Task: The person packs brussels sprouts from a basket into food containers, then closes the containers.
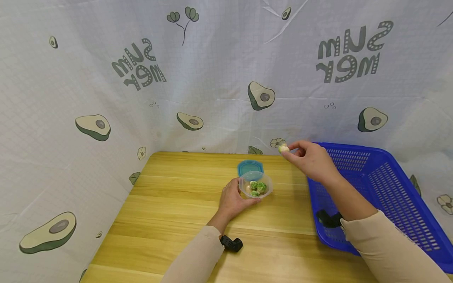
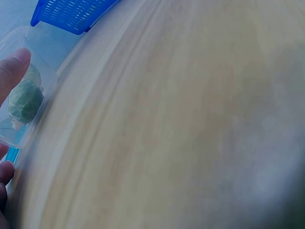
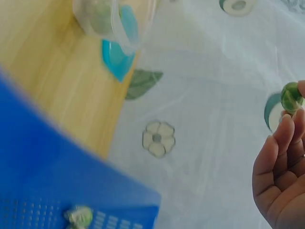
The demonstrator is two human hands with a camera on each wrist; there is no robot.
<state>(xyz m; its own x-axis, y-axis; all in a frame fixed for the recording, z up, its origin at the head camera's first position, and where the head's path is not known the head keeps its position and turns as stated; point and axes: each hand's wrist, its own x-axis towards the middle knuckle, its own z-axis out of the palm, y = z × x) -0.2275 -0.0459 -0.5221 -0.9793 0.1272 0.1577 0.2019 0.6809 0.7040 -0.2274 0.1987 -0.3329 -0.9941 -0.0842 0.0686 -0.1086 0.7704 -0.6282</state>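
Clear plastic bowl (image 1: 269, 184) gripped by left hand (image 1: 232, 201) near wooden tabletop's (image 1: 184, 177) far edge holds round green sprouts (image 1: 261, 188); right hand (image 1: 314, 160) pinches another sprout (image 1: 283, 148).

The person's left grip (image 1: 232, 200) holds the side of a clear bowl (image 1: 268, 190) with several Brussels sprouts (image 1: 261, 187) in it; a blue lid (image 1: 247, 166) lies on the wooden bench (image 1: 170, 204) just behind. The right grip (image 1: 313, 161) pinches another sprout (image 1: 283, 149) aloft, the forearm (image 1: 352, 198) crossing over a blue basket (image 1: 375, 184); avocado-printed cloth (image 1: 212, 59) hangs behind

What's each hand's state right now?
Left hand: closed around a rounded, clear plastic container.
Right hand: pinching a small, round, green-and-white Brussels sprout.
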